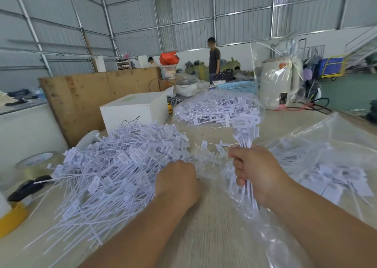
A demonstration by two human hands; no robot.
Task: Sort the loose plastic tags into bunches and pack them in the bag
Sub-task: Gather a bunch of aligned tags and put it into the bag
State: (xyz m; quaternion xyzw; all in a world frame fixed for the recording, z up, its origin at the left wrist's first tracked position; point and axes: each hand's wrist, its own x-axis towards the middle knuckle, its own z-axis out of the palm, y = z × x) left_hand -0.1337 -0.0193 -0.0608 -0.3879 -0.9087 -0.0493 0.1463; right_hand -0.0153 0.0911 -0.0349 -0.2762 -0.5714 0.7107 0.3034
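A big heap of loose white plastic tags [114, 171] covers the table's left half. My left hand [177, 184] lies at the heap's right edge, knuckles up, its fingertips hidden among the tags. My right hand [257, 171] grips a bunch of tags [245, 133] by the stems, heads up, held above the table. A clear plastic bag [318, 165] with tags inside lies at the right. Another clear bag full of tags [216, 106] sits farther back.
A white box [134, 110] and a plywood board [91, 96] stand behind the heap. Tape rolls [38, 163] and a yellow lid [12, 218] lie at the left edge. A white appliance in plastic [275, 84] stands back right. Two people are far behind.
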